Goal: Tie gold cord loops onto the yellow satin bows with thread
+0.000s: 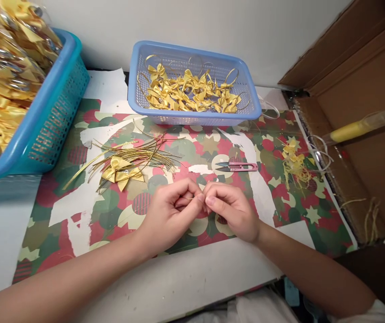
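My left hand point(175, 213) is closed in a pinch, and a short bit of thin gold cord point(187, 198) shows between its fingers. Fingertip to fingertip with it, my right hand point(231, 208) is also pinched closed; what it grips is hidden by the fingers. Beyond the left hand, a yellow ribbon bow point(121, 172) lies against a loose bundle of gold cords point(138, 154). Pink-handled thread snips point(238, 167) rest just past the right hand, blades pointing left.
A blue basket point(195, 115) of bows with cord loops stands at the back. Another blue basket point(61, 98), piled with bagged bows, is at left. Yellow scraps point(293, 163) lie at right, near a cardboard wall point(357, 80) with a yellow-filled tube point(360, 128) jutting out.
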`<state>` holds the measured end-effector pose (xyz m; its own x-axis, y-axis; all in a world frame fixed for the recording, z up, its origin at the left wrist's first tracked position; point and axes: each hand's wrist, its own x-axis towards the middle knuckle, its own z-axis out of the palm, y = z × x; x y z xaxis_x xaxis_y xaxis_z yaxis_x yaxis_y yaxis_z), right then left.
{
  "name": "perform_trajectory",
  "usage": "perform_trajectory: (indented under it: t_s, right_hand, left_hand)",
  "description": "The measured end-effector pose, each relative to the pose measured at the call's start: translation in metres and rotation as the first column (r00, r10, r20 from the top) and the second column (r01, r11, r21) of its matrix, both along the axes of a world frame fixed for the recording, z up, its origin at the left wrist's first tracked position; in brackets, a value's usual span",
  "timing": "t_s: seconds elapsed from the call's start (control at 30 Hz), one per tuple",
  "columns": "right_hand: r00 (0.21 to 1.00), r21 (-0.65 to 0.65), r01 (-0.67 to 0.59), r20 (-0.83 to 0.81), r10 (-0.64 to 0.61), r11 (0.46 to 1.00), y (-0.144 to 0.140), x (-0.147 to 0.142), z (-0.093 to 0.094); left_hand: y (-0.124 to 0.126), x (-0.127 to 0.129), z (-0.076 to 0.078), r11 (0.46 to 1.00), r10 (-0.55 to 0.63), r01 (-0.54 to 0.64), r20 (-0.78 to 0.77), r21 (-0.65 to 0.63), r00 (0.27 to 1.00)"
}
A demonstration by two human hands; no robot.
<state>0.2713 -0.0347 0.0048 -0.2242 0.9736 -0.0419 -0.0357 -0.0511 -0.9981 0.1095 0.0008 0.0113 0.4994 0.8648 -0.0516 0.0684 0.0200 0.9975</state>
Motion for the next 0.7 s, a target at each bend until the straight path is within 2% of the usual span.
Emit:
perform_trajectory:
  t_s: [0.37,0.7]
  right_hand:
    - [1.0,0.006,-0.008,0.015,0.008,1.0,0.0008,0.0001,0.0008]
    - [1.0,0.009,-0.009,0.011,0.009,1.0,0.0006,0.0001,0.0015]
  left_hand:
    - [0.0018,-0.0004,0.0016,1.0,0.001,-0.001,-0.042,-0.003,0.999]
    - [0.0006,0.0008,0.0028,1.0,0.01,-0.01,-0.02,0.006,1.0]
